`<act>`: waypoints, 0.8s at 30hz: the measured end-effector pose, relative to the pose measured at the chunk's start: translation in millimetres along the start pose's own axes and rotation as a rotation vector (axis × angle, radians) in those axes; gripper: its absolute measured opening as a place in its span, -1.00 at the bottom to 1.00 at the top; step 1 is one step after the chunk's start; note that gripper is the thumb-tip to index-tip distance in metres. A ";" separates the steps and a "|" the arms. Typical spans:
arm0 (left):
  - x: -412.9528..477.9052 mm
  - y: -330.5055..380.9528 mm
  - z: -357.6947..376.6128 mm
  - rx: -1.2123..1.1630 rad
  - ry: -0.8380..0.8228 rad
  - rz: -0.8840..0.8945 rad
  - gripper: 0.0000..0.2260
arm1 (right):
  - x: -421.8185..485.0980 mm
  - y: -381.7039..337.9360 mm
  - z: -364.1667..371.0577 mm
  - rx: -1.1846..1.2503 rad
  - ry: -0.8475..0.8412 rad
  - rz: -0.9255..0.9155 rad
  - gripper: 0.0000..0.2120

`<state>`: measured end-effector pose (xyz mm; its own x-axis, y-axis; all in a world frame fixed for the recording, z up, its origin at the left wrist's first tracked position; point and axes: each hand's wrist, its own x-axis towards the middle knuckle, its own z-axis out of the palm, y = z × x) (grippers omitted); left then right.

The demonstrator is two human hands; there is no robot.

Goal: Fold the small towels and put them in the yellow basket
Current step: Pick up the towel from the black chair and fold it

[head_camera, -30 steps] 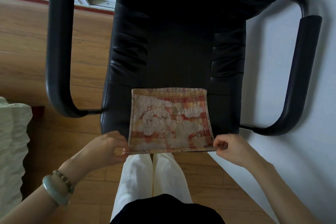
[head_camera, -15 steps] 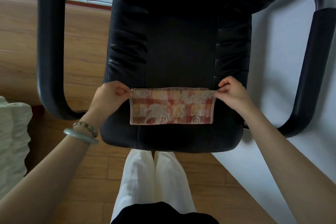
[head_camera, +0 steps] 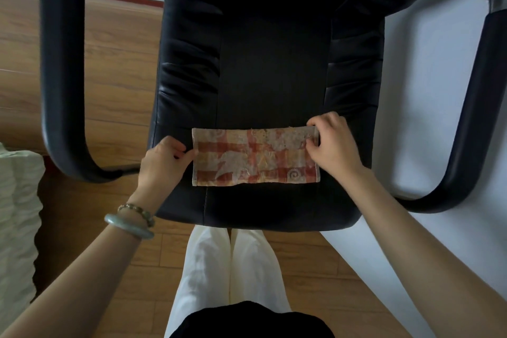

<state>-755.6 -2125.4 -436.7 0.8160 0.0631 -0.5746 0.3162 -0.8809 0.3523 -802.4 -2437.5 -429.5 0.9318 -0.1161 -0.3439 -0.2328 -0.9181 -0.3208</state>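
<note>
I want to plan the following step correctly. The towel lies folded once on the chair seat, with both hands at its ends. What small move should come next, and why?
Probably fold it in half again, right hand carrying its end over to the left hand. The towel is a long strip flat on the chair seat, each short end already pinched, so it looks too long for stowing yet.

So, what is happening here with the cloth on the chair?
A person is folding a small checked towel on the seat of a black chair. The towel lies there as a long strip, already folded in half. The left hand pinches its left edge, and the right hand grips the right end, its fingers on the cloth. No yellow basket is in view, so the putting away is not yet done.
</note>
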 end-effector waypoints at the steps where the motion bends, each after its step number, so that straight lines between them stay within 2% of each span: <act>1: -6.3 -2.0 2.7 -0.012 -0.021 -0.028 -0.67 | -7.2 -7.8 2.8 -0.003 0.004 -0.046 -0.67; 5: -23.6 1.0 13.6 -0.173 -0.078 -0.126 -0.64 | -28.6 -42.7 25.7 0.078 -0.056 -0.153 -0.64; 11: -20.5 5.7 23.2 -0.247 -0.055 -0.214 -0.53 | -36.6 -76.4 58.6 0.123 -0.132 -0.099 -0.54; 16: -13.7 12.6 18.7 -0.195 -0.058 -0.231 -0.69 | -47.1 -77.9 72.4 0.037 -0.157 -0.030 -0.46; 20: -9.1 10.1 18.4 -0.316 -0.146 -0.282 -0.77 | -46.6 -75.8 72.1 0.017 -0.222 -0.008 -0.41; 24: -6.0 7.0 17.0 -0.423 -0.203 -0.282 -0.88 | -26.5 -73.6 61.7 0.052 -0.246 0.028 -0.25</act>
<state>-766.5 -2139.8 -443.4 0.5748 0.1404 -0.8061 0.7102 -0.5749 0.4063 -827.1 -2343.5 -451.2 0.8306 -0.0395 -0.5555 -0.2774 -0.8943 -0.3511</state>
